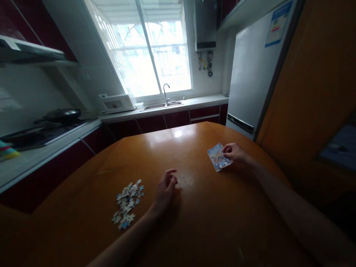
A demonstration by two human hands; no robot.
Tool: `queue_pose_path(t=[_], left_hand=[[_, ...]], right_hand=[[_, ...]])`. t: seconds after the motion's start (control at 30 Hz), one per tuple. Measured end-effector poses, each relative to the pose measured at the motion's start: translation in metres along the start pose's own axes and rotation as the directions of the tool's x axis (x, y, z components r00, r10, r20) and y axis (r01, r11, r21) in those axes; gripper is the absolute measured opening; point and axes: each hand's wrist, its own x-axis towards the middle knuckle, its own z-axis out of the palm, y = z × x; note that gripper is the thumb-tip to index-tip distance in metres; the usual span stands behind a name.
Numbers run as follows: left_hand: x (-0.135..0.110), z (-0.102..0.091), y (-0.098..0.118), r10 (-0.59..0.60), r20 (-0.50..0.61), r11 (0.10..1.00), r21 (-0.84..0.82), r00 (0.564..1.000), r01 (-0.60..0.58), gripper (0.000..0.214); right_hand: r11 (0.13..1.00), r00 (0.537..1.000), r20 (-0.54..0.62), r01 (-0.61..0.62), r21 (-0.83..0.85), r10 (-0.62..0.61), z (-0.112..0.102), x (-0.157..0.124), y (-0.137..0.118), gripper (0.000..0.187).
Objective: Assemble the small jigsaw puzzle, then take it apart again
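My right hand pinches the right edge of a small picture card. Blue and white cartoon-like printing covers the card, and its near edge looks slightly raised from the wooden table. Near the middle of the tabletop rests my left hand, its fingers loosely bent and a little apart, with nothing visible in them. To the left of that hand lies a loose heap of jigsaw puzzle pieces. Most pieces show pale backs, while a few show blue.
Beyond the table run a counter with a sink and a white microwave. A pan sits on the stove at left. A tall fridge stands at right, close to the table's far right edge.
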Motion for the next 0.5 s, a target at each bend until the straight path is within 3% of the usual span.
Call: queue_pose_path(t=[0.2,0.33,0.5], left_hand=[[-0.005,-0.004,0.006,0.132,-0.064,0.989,0.072,0.989,-0.127,0.028],[-0.009,-0.003,0.009,0.165,-0.052,0.984,0.078,0.985,-0.160,0.026],[-0.010,-0.004,0.009,0.180,-0.023,0.982,0.066,0.983,-0.178,0.027]], right_hand=[[0.963,0.999,-0.044,-0.015,-0.270,0.003,0.007,0.000,0.008,0.028],[0.943,0.995,0.052,0.101,-0.316,-0.089,0.015,-0.002,0.001,0.044],[0.927,0.979,0.172,0.163,-0.337,-0.110,0.017,-0.004,0.004,0.027]])
